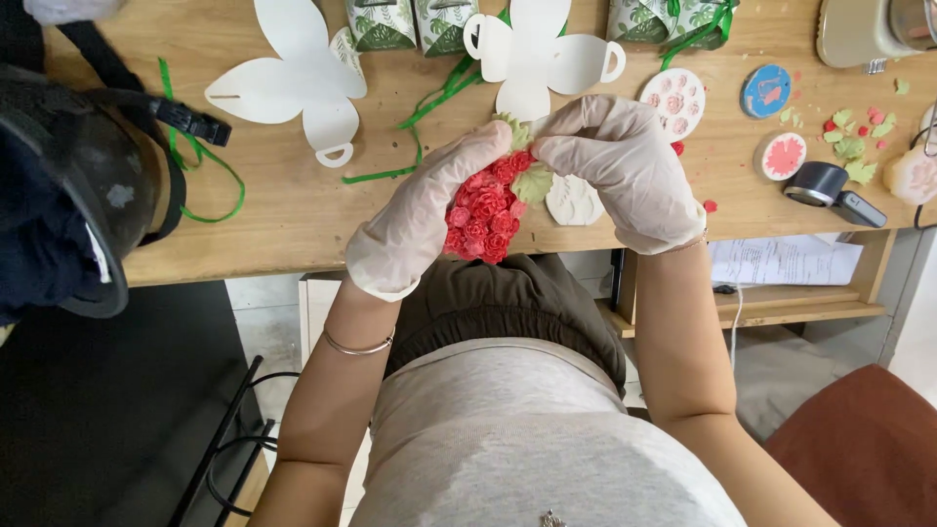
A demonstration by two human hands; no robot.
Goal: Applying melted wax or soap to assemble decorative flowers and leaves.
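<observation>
Both my hands wear thin whitish gloves and meet over the near edge of a wooden table. My left hand cups a ball covered in small red clay roses. My right hand pinches at the top of the ball, where pale green clay leaves sit among the roses. A white mould-like piece lies on the table just under my right hand.
White flat box cut-outs, green ribbon, leaf-patterned boxes, round moulds, loose red and green clay bits and a black tool lie on the table. A dark bag sits at left.
</observation>
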